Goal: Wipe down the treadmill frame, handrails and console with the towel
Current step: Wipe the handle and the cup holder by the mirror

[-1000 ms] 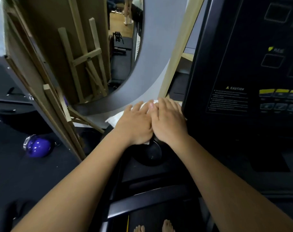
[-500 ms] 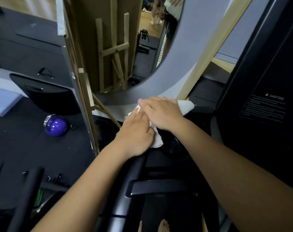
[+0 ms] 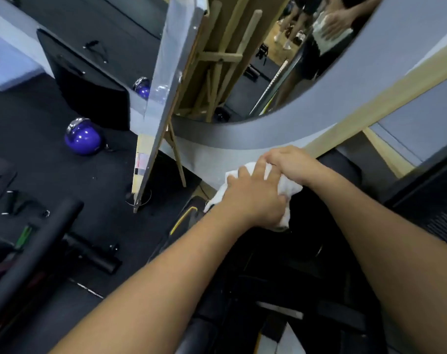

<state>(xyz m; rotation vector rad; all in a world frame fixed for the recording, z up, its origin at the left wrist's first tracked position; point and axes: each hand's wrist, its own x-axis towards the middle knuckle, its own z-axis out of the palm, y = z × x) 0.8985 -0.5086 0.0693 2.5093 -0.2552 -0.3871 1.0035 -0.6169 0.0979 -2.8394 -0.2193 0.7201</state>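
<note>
On the dark front part of the treadmill (image 3: 306,241) lies the white towel (image 3: 290,186), crumpled, and both hands are upon it. The left hand (image 3: 255,200) lies flat over the near side of the towel, its fingers (image 3: 242,175) nearly straight and a little spread, pressing the cloth down on the frame without closing round it. The right hand (image 3: 293,166) is on the far side of the towel, just beside the left one and touching it; its fingers (image 3: 268,157) are curled downward and hold a fold of the cloth. White corners of the towel show between the two hands and under the left wrist. Beyond the hands stands a grey panel with a curved mirror (image 3: 281,80), and to its left a tall leaning board (image 3: 171,72) on wooden legs. On the dark floor at the left lies a shiny purple ball (image 3: 83,139), well apart from the treadmill. A black bar (image 3: 33,246) crosses the lower left corner.
</note>
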